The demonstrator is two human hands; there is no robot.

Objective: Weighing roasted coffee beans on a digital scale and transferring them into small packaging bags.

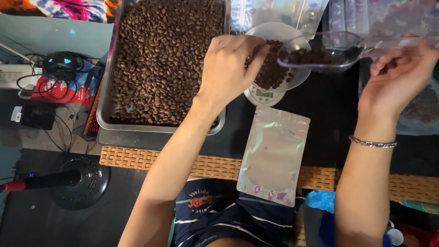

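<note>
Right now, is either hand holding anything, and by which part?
The right hand holds a clear plastic scoop of coffee beans by its handle. The left hand reaches into the bowl on the scale; any grip is hidden.

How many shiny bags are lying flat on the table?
1. The shiny pouch lies flat below the scale. More clear bags stand at the top; some may be hidden.
</note>
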